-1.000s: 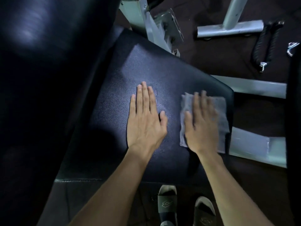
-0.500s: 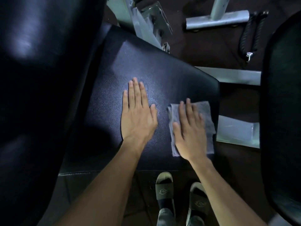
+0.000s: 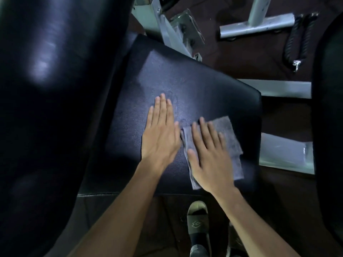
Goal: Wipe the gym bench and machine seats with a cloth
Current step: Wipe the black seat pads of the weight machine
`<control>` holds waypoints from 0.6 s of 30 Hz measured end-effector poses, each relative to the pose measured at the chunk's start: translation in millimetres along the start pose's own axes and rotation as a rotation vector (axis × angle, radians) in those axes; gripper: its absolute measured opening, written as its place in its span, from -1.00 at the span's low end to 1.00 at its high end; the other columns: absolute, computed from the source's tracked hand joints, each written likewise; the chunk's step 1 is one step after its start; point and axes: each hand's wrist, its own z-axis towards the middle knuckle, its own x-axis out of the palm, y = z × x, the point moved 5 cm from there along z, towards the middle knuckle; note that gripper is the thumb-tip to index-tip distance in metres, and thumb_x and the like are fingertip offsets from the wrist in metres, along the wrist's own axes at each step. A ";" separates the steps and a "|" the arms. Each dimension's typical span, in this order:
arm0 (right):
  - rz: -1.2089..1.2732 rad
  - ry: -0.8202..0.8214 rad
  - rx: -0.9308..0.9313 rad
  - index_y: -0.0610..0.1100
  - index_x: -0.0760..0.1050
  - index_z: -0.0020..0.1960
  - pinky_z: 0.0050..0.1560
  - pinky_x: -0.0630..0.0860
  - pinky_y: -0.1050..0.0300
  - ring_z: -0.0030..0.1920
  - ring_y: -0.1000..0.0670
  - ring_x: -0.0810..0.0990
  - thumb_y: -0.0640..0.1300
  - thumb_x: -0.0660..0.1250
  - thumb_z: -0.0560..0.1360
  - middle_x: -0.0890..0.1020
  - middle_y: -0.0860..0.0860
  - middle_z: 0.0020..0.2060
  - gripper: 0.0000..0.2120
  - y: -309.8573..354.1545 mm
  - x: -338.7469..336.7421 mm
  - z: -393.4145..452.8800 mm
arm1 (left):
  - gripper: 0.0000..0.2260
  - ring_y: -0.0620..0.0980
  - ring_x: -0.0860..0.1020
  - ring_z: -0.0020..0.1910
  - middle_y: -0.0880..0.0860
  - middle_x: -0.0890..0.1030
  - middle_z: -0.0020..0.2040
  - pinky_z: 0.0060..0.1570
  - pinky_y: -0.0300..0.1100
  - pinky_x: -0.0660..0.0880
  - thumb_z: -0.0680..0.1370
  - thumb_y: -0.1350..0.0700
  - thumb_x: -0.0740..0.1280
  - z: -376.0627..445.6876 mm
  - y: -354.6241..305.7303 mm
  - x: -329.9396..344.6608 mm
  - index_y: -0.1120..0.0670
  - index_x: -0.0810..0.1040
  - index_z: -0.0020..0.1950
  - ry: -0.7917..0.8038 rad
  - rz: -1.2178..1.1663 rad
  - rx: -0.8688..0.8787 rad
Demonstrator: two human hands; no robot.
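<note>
Right hand (image 3: 207, 154) presses cloth (image 3: 230, 138) flat on seat (image 3: 194, 86).

Single head-worn view, steeply downward and close over the seat pad (image 3: 194, 86) (wide-angle, edges curved)

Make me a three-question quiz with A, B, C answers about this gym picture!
1. Where does the grey square cloth lie?
A. on the floor
B. on the dark padded seat
C. on the white metal frame

2. How many hands touch the seat or cloth?
A. none
B. one
C. two

3. How is the right hand?
A. flat on the cloth
B. a fist
C. lifted away

Answers: 1 B, the cloth is spread on the seat. 2 C, the left hand presses the bare seat too. 3 A, its fingers lie spread on the cloth.
</note>
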 end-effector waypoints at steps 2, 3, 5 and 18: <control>0.009 -0.005 -0.004 -0.02 -0.09 0.69 0.65 -0.03 -0.15 0.67 -0.04 -0.12 0.17 -0.17 0.69 -0.07 -0.02 0.68 -0.39 -11.7 -0.6 -3.7 | -0.44 0.10 -0.05 0.68 0.21 -0.02 0.68 0.64 -0.01 -0.09 0.69 0.04 -0.18 -19.4 16.4 -3.9 0.25 0.00 0.66 -0.010 -0.020 0.011; 0.017 -0.036 0.062 -0.04 -0.06 0.69 0.64 0.01 -0.18 0.67 -0.07 -0.09 0.17 -0.16 0.69 -0.04 -0.04 0.68 -0.39 -20.3 -4.1 9.4 | -0.45 0.09 -0.02 0.67 0.20 0.03 0.68 0.64 -0.01 -0.06 0.69 0.04 -0.14 -29.1 25.4 -6.2 0.25 0.04 0.65 -0.032 -0.016 0.003; 0.043 -0.134 0.286 -0.09 -0.01 0.68 0.62 0.05 -0.24 0.67 -0.13 -0.02 0.15 -0.19 0.67 0.02 -0.09 0.67 -0.37 -32.1 -14.4 53.0 | -0.46 0.09 0.04 0.66 0.20 0.11 0.66 0.63 -0.06 -0.08 0.69 0.05 -0.06 -43.6 40.5 -11.6 0.26 0.12 0.63 -0.095 -0.047 -0.052; 0.059 -0.066 -0.296 0.01 -0.01 0.68 0.65 -0.03 -0.09 0.67 0.00 -0.09 0.13 -0.05 0.72 0.00 0.04 0.68 -0.44 59.7 -5.5 48.9 | -0.42 0.14 -0.03 0.68 0.25 0.00 0.68 0.65 0.07 -0.04 0.65 0.07 -0.12 -45.2 47.7 -14.6 0.29 0.00 0.64 -0.088 -0.017 -0.360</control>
